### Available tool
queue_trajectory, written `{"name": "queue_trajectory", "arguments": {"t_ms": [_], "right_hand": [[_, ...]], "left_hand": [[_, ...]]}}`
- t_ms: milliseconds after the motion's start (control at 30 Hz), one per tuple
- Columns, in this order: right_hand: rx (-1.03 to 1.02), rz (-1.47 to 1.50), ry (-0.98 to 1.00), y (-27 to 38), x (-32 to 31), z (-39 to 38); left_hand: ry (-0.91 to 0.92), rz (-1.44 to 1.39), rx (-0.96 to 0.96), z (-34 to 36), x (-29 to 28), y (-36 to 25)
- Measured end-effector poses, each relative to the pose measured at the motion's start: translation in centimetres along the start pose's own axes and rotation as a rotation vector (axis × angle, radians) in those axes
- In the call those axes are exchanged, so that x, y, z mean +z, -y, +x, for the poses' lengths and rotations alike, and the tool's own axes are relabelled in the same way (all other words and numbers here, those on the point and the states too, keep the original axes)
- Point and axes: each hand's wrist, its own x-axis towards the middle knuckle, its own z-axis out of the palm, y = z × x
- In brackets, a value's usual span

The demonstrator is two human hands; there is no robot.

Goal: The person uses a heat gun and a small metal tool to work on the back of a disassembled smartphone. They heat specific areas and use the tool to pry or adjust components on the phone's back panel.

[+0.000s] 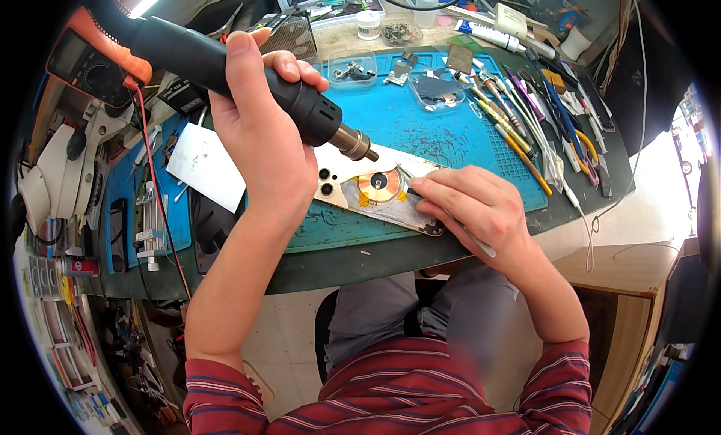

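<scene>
On the blue work mat (420, 127), near its front edge, lies an opened phone back housing (360, 191), pale, camera holes toward the left, a copper-coloured coil (379, 186) exposed at its middle. Left hand (259, 127) clenched around the black hot-air gun (248, 71), metal nozzle (353, 144) angled down just above the housing. Right hand (473, 206) rests on the housing's right end, fingers pinched on a thin tool (481, 243); its tip appears to meet the coil's edge, though the fingers partly hide it. Judgement: housing is light, stiff and thin, likely to slide on the mat unless pressed down; hold by its bare edges. Coil looks flimsy and easily creased, probably hot near the nozzle. A row of screwdrivers (511, 120) lies further right, a multimeter (86, 63) far left.
</scene>
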Motion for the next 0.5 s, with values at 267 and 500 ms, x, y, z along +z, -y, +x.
{"name": "queue_trajectory", "arguments": {"t_ms": [267, 500], "right_hand": [[0.049, 0.053, -0.019, -0.52, 0.36, -0.04], [0.062, 0.032, 0.001, -0.55, 0.41, -0.07]], "left_hand": [[0.006, -0.03, 0.027, 0.19, -0.02, 0.11], [0.011, -0.008, 0.025, 0.18, -0.26, 0.16]]}}
